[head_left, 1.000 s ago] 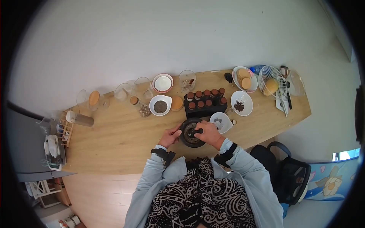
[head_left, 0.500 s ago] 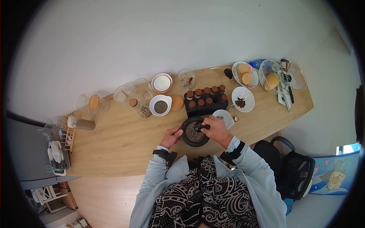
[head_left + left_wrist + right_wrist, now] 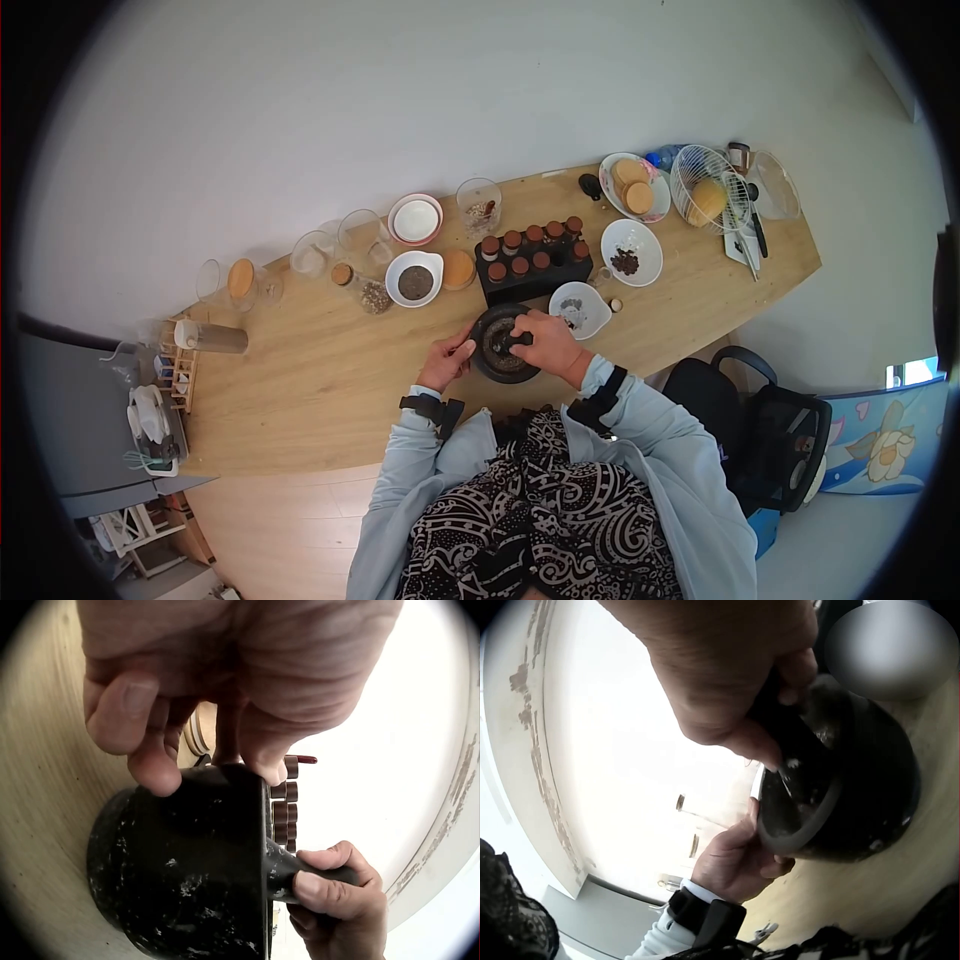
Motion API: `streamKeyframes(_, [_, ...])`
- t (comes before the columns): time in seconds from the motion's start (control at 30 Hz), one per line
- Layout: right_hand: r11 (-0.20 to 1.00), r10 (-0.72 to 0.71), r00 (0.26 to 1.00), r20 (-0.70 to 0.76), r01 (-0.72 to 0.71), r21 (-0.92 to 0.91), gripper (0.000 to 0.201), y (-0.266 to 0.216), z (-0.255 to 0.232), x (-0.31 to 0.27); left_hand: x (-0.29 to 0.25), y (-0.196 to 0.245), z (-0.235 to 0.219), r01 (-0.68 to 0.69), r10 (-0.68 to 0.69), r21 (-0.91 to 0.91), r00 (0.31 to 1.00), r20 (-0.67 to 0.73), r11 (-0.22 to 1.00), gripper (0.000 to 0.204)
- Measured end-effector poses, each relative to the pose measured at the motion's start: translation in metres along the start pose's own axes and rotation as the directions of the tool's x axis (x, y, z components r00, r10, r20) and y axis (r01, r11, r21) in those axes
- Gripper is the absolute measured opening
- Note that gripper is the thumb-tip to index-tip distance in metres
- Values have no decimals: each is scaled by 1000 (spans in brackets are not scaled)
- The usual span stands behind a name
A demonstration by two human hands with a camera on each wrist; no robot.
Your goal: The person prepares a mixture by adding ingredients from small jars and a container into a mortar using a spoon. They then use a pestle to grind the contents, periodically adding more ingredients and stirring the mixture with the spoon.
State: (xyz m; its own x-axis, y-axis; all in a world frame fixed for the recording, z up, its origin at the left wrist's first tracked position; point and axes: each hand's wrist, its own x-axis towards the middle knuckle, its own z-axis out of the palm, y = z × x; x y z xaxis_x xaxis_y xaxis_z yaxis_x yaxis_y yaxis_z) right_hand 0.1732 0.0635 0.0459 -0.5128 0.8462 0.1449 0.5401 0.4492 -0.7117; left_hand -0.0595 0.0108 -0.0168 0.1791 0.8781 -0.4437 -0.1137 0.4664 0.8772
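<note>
A black mortar (image 3: 484, 368) with ground grey-brown material inside stands near the table's front edge. My left hand (image 3: 446, 361) grips its left rim, thumb at the lip and fingers against the outer wall (image 3: 187, 862) in the left wrist view. Curled round the handle of the black pestle (image 3: 289, 874) is my right hand (image 3: 549, 345), with the pestle's lower end down in the mortar. In the right wrist view the pestle leans inside the bowl, and my right hand (image 3: 727, 675) hides much of its handle.
Behind the mortar stands a black rack (image 3: 530, 283) of brown-capped jars. White bowls (image 3: 592, 326) with spices lie to the right and back left. Along the wall are glass jars, a plate (image 3: 655, 200) with round lids and a wire basket (image 3: 690, 165). A bottle (image 3: 215, 338) stands at the left.
My right hand and the pestle have shifted within the mortar, out to the right and then back leftward. My left hand has kept its grip. The head view has shifted slightly.
</note>
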Motion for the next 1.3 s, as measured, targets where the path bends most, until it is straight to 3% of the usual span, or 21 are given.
streamKeyframes(0.03, [1000,1,1000,-4,-1,2,25,1,-5,1,0,-1,-1,1,-1,4,1000,1,1000,48])
streamKeyframes(0.1, [993,75,982,176,-57,-106,25,2,-18,2,1,-1,-1,19,-19,-24,1000,3,1000,46])
streamKeyframes(0.23, [987,80,996,32,-75,-144,27,-3,-10,0,1,1,0,11,-11,-13,1000,3,1000,45])
streamKeyframes(0.3, [999,45,999,-28,-44,21,27,1,5,-4,1,-2,-1,23,-23,-29,1000,-1,999,45])
streamKeyframes(0.43, [1000,8,993,118,-12,26,26,11,-16,-2,2,-1,0,-4,4,-31,1000,-1,999,48])
streamKeyframes(0.5, [992,73,984,165,-55,-114,26,6,-30,2,-1,2,1,15,-15,-50,1000,2,999,48])
streamKeyframes(0.63, [991,51,999,20,-48,-123,27,-3,-10,1,2,-5,0,5,-5,-65,1000,7,998,48])
streamKeyframes(0.7, [997,73,997,9,-73,10,27,-2,2,-4,2,-5,-1,4,-4,-49,1000,2,999,48])
streamKeyframes(0.83, [996,29,989,148,-40,74,27,15,-19,-1,2,-2,0,9,-9,-24,1000,-9,1000,48])
streamKeyframes(0.9, [994,81,992,93,-74,-81,27,7,-31,2,1,-1,-1,20,-20,-36,1000,1,999,47])
streamKeyframes(0.93, [994,81,992,93,-73,-81,27,6,-26,2,1,-1,0,19,-19,-36,1000,1,999,47])
streamKeyframes(1.0, [997,76,996,-42,-76,2,27,2,-10,2,1,-1,-1,21,-21,-40,1000,1,999,46])
streamKeyframes(1.03, [997,74,997,-37,-74,3,27,3,-9,1,2,-3,-1,22,-23,-43,1000,-4,999,46])
streamKeyframes(1.1, [987,110,984,142,-125,100,27,4,-7,-1,3,-7,-2,19,-19,-33,1000,-4,999,48])
streamKeyframes(1.23, [999,37,984,173,-30,-45,27,15,-23,4,3,-2,-2,12,-11,-34,1000,18,999,48])
streamKeyframes(1.3, [994,65,998,20,-63,-84,25,2,-20,5,1,-1,-2,14,-13,-30,1000,27,999,48])
